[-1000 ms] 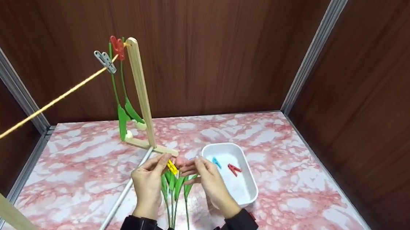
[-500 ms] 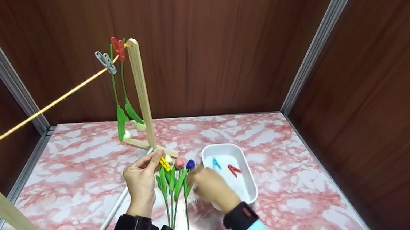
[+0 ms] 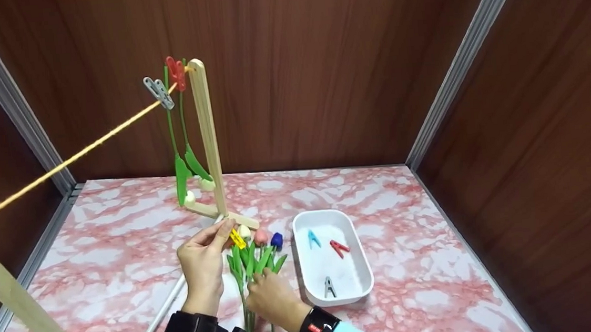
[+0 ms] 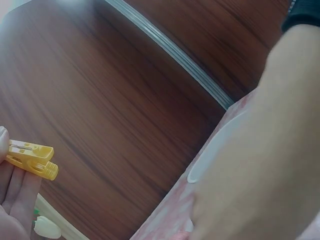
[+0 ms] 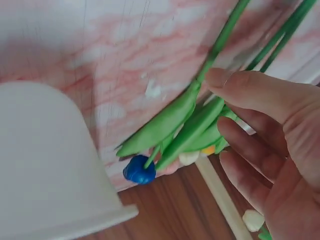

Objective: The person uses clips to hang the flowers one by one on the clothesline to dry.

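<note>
My left hand (image 3: 202, 268) pinches a yellow clothespin (image 3: 237, 238) between thumb and fingers, close to the foot of the far post. In the left wrist view the clothespin (image 4: 32, 159) points its jaws away from the fingertips. My right hand (image 3: 274, 298) reaches over the artificial tulips lying on the table, its fingers parted and loosely bent. In the right wrist view the thumb tip overlaps a green stem (image 5: 212, 62) below the leaves. A blue tulip head (image 3: 276, 240), a pink tulip head (image 3: 260, 237) and a white tulip head (image 3: 244, 232) lie side by side.
A yellow string (image 3: 108, 136) runs between two wooden posts. On it, a red clothespin (image 3: 176, 74) and a grey clothespin (image 3: 159, 93) hold two white tulips hanging head down. Right of the hands, a white tray (image 3: 366, 266) holds blue, red and grey clothespins.
My right hand has moved from near the tulip heads, down and left, over the stems. My left hand has drawn slightly left with the yellow clothespin. The blue tulip head and the tray's grey clothespin are uncovered.
</note>
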The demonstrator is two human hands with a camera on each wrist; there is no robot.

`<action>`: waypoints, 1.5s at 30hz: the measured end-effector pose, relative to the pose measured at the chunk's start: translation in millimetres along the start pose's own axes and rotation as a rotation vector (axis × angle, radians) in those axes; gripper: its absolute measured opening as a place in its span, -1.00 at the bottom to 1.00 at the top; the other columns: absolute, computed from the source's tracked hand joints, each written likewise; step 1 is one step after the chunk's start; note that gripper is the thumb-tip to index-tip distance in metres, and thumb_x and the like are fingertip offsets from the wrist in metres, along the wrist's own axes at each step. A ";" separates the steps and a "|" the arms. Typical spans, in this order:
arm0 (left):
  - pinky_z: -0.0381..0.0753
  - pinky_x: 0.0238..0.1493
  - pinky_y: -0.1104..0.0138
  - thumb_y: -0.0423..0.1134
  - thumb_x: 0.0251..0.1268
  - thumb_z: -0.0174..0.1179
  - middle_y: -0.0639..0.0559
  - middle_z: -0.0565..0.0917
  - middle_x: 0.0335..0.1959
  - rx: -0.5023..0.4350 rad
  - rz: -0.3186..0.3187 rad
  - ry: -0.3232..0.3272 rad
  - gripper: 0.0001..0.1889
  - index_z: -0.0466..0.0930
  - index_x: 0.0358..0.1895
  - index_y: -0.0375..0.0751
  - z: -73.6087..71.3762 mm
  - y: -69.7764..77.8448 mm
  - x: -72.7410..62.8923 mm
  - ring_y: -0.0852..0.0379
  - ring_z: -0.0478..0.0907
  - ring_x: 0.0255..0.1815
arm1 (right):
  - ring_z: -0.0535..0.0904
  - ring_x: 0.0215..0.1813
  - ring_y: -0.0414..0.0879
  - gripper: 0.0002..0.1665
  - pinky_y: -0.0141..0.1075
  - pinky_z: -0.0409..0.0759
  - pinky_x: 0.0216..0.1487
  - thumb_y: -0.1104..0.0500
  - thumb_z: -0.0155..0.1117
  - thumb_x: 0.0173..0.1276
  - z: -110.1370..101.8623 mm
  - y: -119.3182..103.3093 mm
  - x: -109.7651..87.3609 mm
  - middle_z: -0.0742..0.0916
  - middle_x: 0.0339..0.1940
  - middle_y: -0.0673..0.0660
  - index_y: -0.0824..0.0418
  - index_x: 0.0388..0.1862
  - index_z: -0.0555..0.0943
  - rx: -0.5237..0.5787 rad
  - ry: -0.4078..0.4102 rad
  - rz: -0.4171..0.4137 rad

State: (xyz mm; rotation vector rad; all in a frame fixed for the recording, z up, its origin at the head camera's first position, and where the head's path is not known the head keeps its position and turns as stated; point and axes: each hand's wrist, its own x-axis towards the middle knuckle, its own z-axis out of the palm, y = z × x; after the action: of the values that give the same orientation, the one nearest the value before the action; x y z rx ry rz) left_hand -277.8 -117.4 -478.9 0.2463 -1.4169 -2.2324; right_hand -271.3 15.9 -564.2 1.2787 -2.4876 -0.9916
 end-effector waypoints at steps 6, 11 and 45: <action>0.78 -0.20 0.34 -0.45 0.22 0.53 -0.13 0.82 -0.38 0.010 0.034 0.005 -0.77 0.77 -0.14 -0.56 0.3 5.7 3.2 0.15 0.79 -0.38 | 0.61 -0.15 -0.23 -0.94 -0.31 0.52 0.00 -0.13 0.41 0.39 3.2 -5.2 0.9 0.77 -0.20 -0.26 -0.39 -0.25 0.77 -0.041 0.019 -0.049; 0.78 -0.18 0.32 -0.44 0.20 0.54 -0.14 0.83 -0.37 0.040 0.070 0.011 -0.80 0.80 -0.17 -0.50 0.2 8.0 5.6 0.15 0.79 -0.38 | 0.63 -0.17 -0.25 -0.87 -0.31 0.55 -0.03 -0.30 0.38 0.34 4.0 0.4 0.0 0.77 -0.21 -0.29 -0.39 -0.28 0.76 -0.047 0.069 -0.095; 0.76 -0.03 0.28 -0.32 0.19 0.58 -0.06 0.85 -0.25 0.144 0.446 0.050 -0.85 0.86 -0.21 -0.27 60.6 151.2 33.2 0.07 0.81 -0.18 | 0.75 -0.08 0.03 -0.93 -0.18 0.74 0.03 0.42 0.31 0.49 -44.5 202.7 8.1 0.81 -0.16 0.23 0.36 -0.10 0.67 1.511 0.851 0.205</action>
State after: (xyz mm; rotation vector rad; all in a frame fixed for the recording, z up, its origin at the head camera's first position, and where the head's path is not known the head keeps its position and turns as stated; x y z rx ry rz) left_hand -285.4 -137.5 -314.1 0.0260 -1.4425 -1.7571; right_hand -390.7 71.3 -403.6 1.1230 -2.2398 1.4902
